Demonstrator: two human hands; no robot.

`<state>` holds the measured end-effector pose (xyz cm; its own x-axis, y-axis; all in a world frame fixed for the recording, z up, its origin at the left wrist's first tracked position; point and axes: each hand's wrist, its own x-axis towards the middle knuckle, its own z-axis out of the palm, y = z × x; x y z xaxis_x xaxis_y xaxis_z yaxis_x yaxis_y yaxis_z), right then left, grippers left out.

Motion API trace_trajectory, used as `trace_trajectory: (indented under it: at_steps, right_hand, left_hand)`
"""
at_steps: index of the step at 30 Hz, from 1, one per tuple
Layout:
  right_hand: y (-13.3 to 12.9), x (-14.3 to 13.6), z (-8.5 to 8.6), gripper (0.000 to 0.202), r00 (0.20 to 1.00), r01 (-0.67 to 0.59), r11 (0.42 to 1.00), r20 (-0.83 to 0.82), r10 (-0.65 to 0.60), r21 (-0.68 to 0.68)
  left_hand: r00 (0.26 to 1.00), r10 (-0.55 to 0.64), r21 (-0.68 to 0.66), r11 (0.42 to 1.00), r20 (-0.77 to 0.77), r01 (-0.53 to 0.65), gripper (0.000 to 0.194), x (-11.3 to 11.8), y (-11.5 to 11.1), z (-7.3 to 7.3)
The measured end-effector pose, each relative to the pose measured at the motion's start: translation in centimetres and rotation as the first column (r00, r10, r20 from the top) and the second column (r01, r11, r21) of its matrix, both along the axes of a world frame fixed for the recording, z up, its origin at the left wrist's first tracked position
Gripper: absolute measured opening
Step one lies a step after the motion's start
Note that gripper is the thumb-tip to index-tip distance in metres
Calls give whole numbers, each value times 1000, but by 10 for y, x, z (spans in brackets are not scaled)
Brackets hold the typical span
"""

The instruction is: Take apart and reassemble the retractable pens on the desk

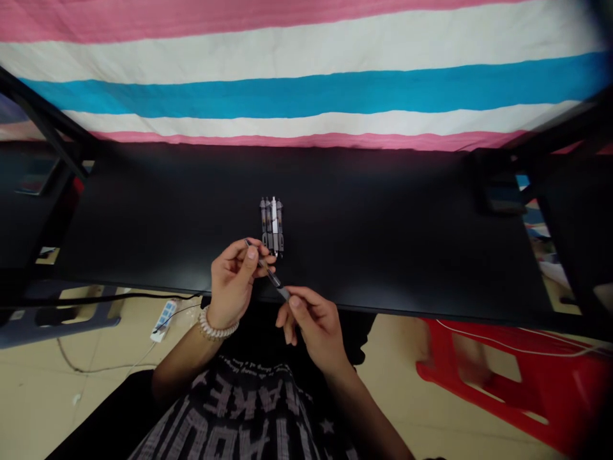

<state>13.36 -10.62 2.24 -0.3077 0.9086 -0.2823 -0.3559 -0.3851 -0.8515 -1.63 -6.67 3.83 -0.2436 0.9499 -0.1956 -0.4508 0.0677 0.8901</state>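
Note:
Both hands hold one pen (pixel 272 278) above the front part of the table, tilted down toward the right. My left hand (pixel 234 275), with a coiled band on its wrist, pinches the upper end between thumb and fingers. At the lower end, the thumb and fingers of my right hand (pixel 313 322) close on the grey grip, and the tip there is hidden. Just beyond my left fingers, several pens (pixel 272 223) lie side by side on the black table (pixel 383 223). One of them has a white barrel.
A striped cloth (pixel 306 96) hangs along the table's back edge. Dark metal frames stand at both sides. Below the table are a red plastic stool (pixel 479 367) on the right, a power strip (pixel 164 321) with cables on the left, and a grey-blue stool (pixel 90 322).

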Motion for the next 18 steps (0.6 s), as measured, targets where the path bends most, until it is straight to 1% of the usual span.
trace_trajectory:
  at_steps: [2,3,4,5,6,8,9,10,11,12,13,14,15,16,18]
  right_hand:
    - [-4,-2,-2,25,996,63,997,66,-66,46]
    - [-5,-4,-3,23,984,107,989,132,-120,101]
    - [-7,-6,-5,21,958,158,970,211,-196,184]
    - [-7,-8,-7,21,913,206,934,286,-291,293]
    - [-7,-9,-10,23,857,231,881,342,-385,414]
    - [-4,-10,-14,27,763,220,750,369,-531,624]
    - [-2,-10,-15,28,740,205,698,358,-569,686]
    - [1,-9,-15,28,738,199,674,343,-580,711]
    - [4,-9,-15,30,753,212,683,328,-570,699]
    - [6,-8,-14,33,783,228,721,317,-536,655]
    - [8,-8,-12,34,818,238,776,310,-485,585]
    - [10,-8,-10,32,847,239,825,306,-435,512]
    - [11,-8,-9,25,862,233,856,311,-401,461]
    - [11,-8,-7,16,859,230,864,324,-396,447]
    - [11,-8,-6,9,831,229,850,360,-425,475]
  left_hand:
    - [999,40,-8,999,-19,-40,21,1,1,-1]
    - [998,61,-6,998,-28,-62,22,3,1,-1]
    - [996,87,0,996,-31,-87,23,5,2,-1]
    - [992,119,9,993,-29,-119,23,7,2,-1]
    - [988,153,19,988,-24,-153,23,9,3,-1]
    - [979,204,21,979,-6,-203,21,13,5,-1]
    - [976,219,14,976,2,-219,21,13,7,0]
    - [974,227,3,974,11,-227,20,14,8,0]
    - [973,229,-10,974,21,-228,20,13,9,0]
    - [973,227,-20,974,30,-226,20,13,10,0]
    - [974,225,-25,974,36,-224,21,12,10,0]
    - [974,224,-24,974,38,-223,21,11,11,0]
    - [974,224,-21,974,39,-224,21,10,11,-1]
    - [973,228,-16,974,41,-228,21,10,11,-1]
    - [969,240,-9,971,49,-240,22,9,10,-2]
